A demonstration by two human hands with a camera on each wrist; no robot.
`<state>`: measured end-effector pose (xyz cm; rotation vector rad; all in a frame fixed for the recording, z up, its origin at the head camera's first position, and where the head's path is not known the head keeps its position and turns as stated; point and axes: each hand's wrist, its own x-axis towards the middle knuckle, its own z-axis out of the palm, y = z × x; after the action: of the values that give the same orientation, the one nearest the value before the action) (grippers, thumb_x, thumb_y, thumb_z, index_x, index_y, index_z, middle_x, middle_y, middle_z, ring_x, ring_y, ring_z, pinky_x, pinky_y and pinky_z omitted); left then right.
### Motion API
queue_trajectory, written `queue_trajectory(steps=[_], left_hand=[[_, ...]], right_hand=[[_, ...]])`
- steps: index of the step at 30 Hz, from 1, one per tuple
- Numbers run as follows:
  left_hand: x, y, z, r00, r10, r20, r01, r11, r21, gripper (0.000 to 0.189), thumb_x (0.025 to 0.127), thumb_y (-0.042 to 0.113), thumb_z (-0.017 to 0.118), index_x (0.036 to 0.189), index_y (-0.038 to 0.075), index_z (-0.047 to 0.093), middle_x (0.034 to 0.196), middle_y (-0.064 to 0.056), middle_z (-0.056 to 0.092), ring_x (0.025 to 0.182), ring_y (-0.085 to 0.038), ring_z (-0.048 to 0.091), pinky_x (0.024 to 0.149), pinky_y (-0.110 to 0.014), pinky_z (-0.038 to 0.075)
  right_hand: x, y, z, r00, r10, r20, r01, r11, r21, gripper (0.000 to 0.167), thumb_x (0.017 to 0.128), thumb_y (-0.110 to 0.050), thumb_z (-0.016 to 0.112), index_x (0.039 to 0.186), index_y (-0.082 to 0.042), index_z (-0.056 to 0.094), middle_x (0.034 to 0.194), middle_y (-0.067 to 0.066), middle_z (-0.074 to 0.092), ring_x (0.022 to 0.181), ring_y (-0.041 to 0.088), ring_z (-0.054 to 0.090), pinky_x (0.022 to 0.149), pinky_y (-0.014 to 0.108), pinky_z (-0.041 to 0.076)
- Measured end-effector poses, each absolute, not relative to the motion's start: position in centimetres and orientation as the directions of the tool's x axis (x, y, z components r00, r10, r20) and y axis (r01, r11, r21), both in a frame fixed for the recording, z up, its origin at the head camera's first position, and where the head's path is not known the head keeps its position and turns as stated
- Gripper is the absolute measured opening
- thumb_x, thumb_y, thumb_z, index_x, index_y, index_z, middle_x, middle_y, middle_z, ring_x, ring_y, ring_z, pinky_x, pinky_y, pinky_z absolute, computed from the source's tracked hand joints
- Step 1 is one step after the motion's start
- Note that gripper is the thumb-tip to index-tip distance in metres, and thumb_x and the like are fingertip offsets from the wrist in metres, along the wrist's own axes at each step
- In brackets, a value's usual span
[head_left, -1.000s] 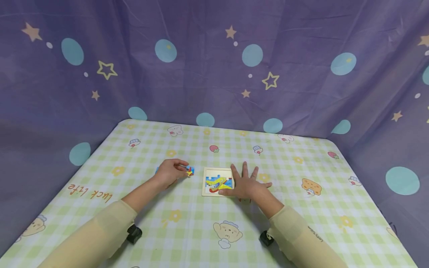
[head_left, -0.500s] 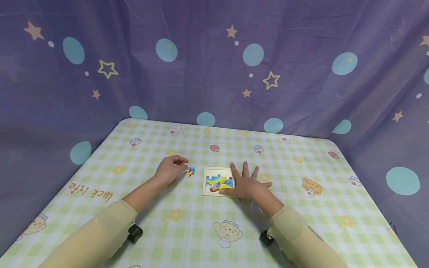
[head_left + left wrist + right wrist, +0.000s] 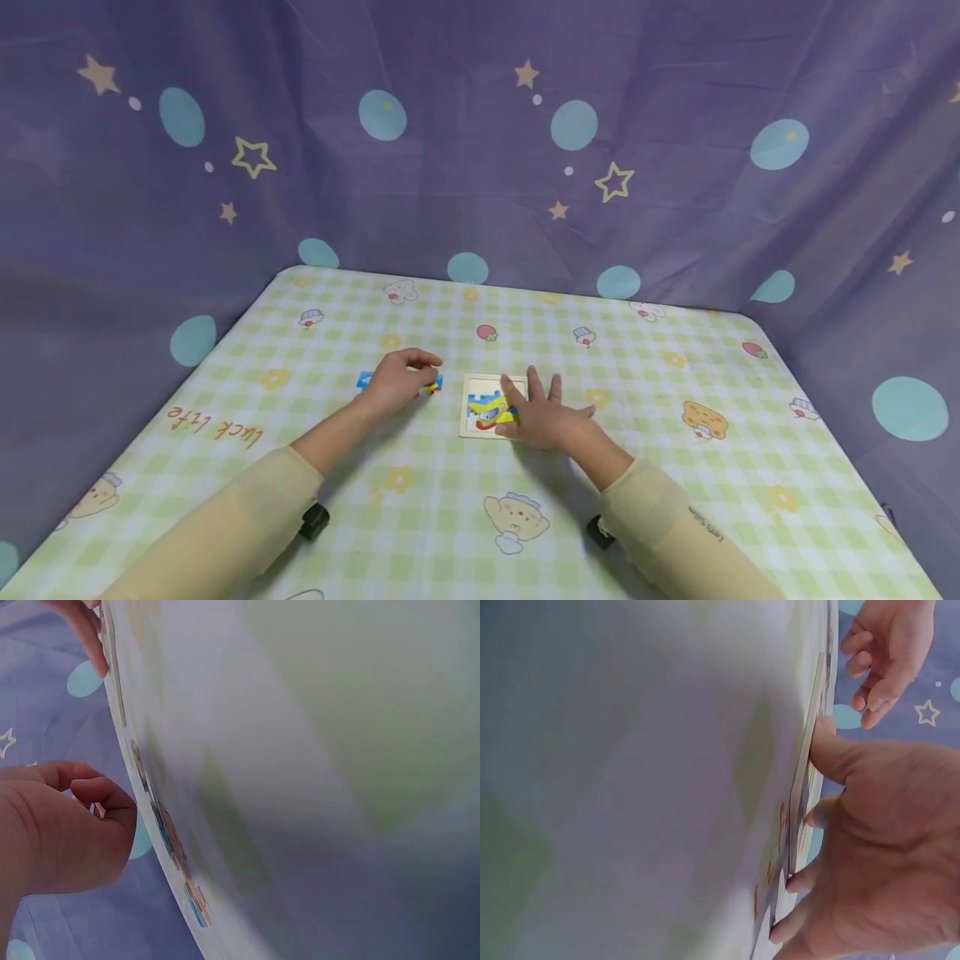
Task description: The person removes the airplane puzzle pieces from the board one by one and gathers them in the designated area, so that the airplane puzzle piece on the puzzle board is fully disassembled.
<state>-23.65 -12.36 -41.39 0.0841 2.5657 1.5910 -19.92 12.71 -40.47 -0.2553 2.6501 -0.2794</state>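
Observation:
A small wooden puzzle frame [image 3: 463,417] lies flat on the table, partly filled with a picture of a yellow plane on blue. Over its right side spreads my right hand [image 3: 546,421], the thumb and fingertips resting on the frame. To the left, my left hand [image 3: 395,385] hovers above loose puzzle pieces, its fingers loosely bent. A blue, yellow and red puzzle piece [image 3: 437,385] shows under its fingertips, and a blue piece [image 3: 364,380] sticks out on the far side of the hand. In the left wrist view, the left hand [image 3: 71,832] is raised off the table, and I see no piece in it.
A green and white checked cloth with printed cartoons covers the table [image 3: 637,375]. Behind it and at both sides hangs a purple curtain [image 3: 465,167] with stars and blue dots. Black wrist cameras show under both sleeves.
My left hand has moved slightly right, over the multicoloured piece, uncovering the blue one. My right hand has shifted left across the puzzle, hiding more of the picture.

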Motion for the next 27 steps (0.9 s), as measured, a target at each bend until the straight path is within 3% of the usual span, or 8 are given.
queue_trajectory(steps=[6, 14, 27], left_hand=[[-23.5, -11.3, -41.5, -0.99, 0.124, -0.069, -0.01, 0.421, 0.907, 0.024, 0.098, 0.008, 0.062, 0.119, -0.001, 0.069, 0.111, -0.013, 0.064, 0.084, -0.024, 0.06, 0.064, -0.029, 0.051], [-23.4, -9.3, -41.1, -0.984, 0.166, -0.072, 0.008, 0.436, 0.9, 0.023, 0.097, 0.009, 0.062, 0.118, 0.002, 0.07, 0.111, -0.012, 0.065, 0.068, -0.018, 0.057, 0.062, -0.029, 0.051], [-23.3, -7.5, -41.7, -0.968, 0.241, -0.07, 0.054, 0.475, 0.878, 0.021, 0.095, 0.009, 0.064, 0.114, 0.003, 0.071, 0.1, -0.008, 0.063, 0.067, -0.016, 0.055, 0.059, -0.026, 0.049]], right_hand=[[-21.1, 13.2, -41.7, -0.862, -0.242, -0.445, -0.134, 0.956, -0.26, 0.094, 0.092, -0.07, 0.054, 0.162, -0.041, -0.001, 0.168, 0.01, -0.017, 0.149, 0.047, -0.015, 0.087, 0.092, 0.005], [-21.3, 12.7, -42.7, -0.882, -0.227, -0.413, -0.16, 0.969, -0.19, 0.106, 0.078, -0.092, 0.039, 0.162, -0.041, -0.001, 0.168, 0.007, -0.017, 0.149, 0.047, -0.014, 0.081, 0.094, 0.005], [-20.9, 11.8, -42.6, -0.89, -0.191, -0.413, -0.152, 0.98, -0.127, 0.093, 0.08, -0.094, 0.025, 0.156, -0.053, -0.01, 0.167, 0.008, -0.02, 0.148, 0.049, -0.015, 0.08, 0.094, 0.011]])
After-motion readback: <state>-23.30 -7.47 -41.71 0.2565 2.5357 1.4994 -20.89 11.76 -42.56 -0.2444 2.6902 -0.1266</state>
